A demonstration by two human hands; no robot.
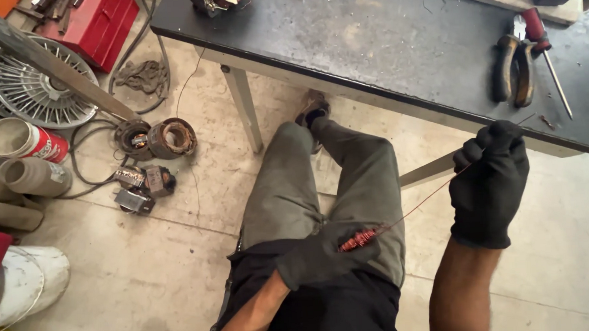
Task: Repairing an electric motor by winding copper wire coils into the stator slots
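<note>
The left hand (323, 255), in a black glove, rests over the lap with its fingers closed around a small coil of copper wire (357, 239). From the coil a single thin strand (421, 206) runs up and to the right, drawn straight, to the right hand (490, 183), also gloved, whose fingers are curled shut and pinch the strand near the table's edge. To do this well, I judge the strand should be kept taut and pulled in line with the coil, so it comes off without kinking or snapping. Beyond the right hand, pliers (513, 73) and a red-handled screwdriver (542, 48) lie on the dark table (368, 41). Farther left, motor parts (162, 139) sit on the floor.
</note>
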